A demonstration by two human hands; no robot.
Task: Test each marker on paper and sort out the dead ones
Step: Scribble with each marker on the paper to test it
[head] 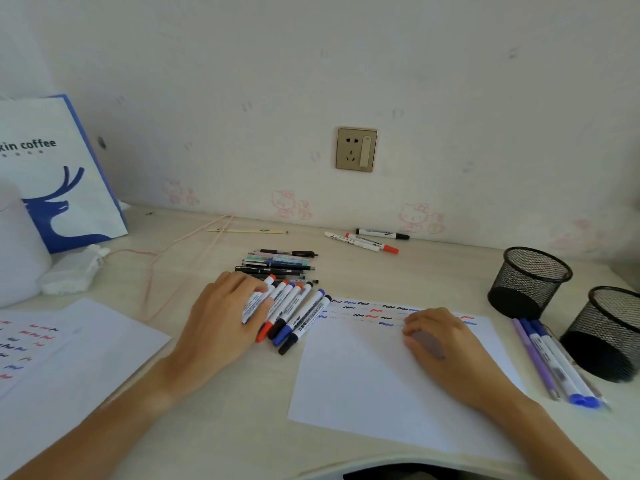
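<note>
A white sheet of paper (363,382) lies in front of me with short black, red and blue test squiggles along its top edge. My right hand (440,344) rests on that sheet with fingers loosely curled and holds nothing. Left of the sheet lies a row of several whiteboard markers (294,317) with red, black and blue caps. My left hand (221,317) curls its fingers round the leftmost marker (254,301), which has a red end. Behind the row sits a pile of thin pens (277,266).
Three markers (372,239) lie near the wall. Several pens (554,362) lie right of the sheet beside two black mesh cups (530,282), (609,334). A second marked sheet (52,358) is at left, with a coffee bag (59,171), a tissue pack (72,271) and a pink cable (180,251).
</note>
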